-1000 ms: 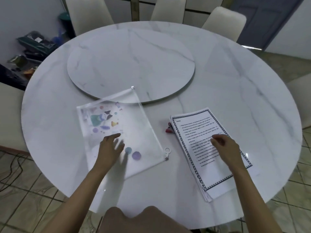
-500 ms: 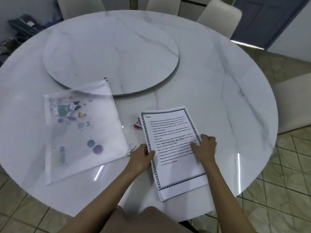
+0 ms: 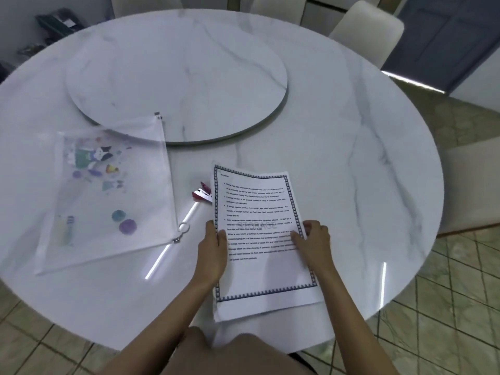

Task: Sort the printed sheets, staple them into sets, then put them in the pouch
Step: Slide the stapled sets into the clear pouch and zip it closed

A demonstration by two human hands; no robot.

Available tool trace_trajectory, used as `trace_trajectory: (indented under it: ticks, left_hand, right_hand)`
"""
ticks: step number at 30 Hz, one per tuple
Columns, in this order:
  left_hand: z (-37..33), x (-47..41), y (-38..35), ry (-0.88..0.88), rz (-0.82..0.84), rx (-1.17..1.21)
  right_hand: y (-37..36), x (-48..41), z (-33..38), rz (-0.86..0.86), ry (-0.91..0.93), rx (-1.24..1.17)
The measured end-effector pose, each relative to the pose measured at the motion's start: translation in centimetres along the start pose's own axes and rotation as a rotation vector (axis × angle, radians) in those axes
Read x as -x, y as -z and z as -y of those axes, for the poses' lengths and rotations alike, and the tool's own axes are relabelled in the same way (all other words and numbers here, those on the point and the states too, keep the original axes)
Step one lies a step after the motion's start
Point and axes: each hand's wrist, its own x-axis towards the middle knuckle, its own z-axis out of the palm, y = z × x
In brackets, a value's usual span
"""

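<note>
Pouch lies flat on the counter, left side, its far corner overlapping the turntable at counter centre. Sheet stack sits right of the pouch, near the front edge, left hand on its left edge, right hand on its right edge. Stapler, probably, lies between pouch and stack, touching the stack's left edge. Chairs stand behind the counter.

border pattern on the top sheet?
Dark blue chain of small blocks framing the top sheet, clearest in the head view.
</note>
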Motion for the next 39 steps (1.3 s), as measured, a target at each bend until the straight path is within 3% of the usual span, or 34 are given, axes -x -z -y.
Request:
trace_trajectory:
  ticks: [6,11,19,21,24,26,28,31,33,39]
  left_hand:
    - [-1.4,-1.4,1.5,-0.145,0.095,0.104]
    - [-2.1,-3.3,2.5,-0.176,0.117,0.154]
    - [-2.7,-4.8,3.2,-0.114,0.083,0.099]
    - [-2.9,-5.0,3.0,-0.137,0.099,0.07]
    - [-3.5,-5.7,3.4,-0.069,0.1,0.007]
    - [-3.4,-7.0,4.2,0.004,-0.021,-0.011]
    - [-2.5,-8.6,5.5,-0.029,-0.217,-0.179]
    - [-0.6,-10.3,7.0,-0.064,-0.336,-0.491]
    - [0.6,-10.9,7.3,0.049,-0.321,-0.601]
    - [1.1,-10.8,7.5,0.183,-0.401,-0.719]
  right_hand:
    - [2.0,-1.0,0.5,0.096,-0.045,-0.36]
    - [4.0,-2.3,1.0,0.494,-0.118,-0.854]
    - [2.9,-2.7,1.1,0.737,-0.245,-0.997]
    - [2.3,-2.7,1.0,0.719,-0.237,-0.979]
    - [1.8,-3.2,1.1,0.559,-0.114,-0.824]
    - [1.4,-3.8,0.9,0.42,0.0,-0.585]
    - [1.0,-4.4,0.4,0.348,0.063,-0.405]
    - [0.8,-4.7,0.0,0.33,0.081,-0.369]
    - [0.8,-4.6,-0.1,0.337,0.095,-0.366]
    - [1.0,-4.2,-0.1,0.323,0.134,-0.412]
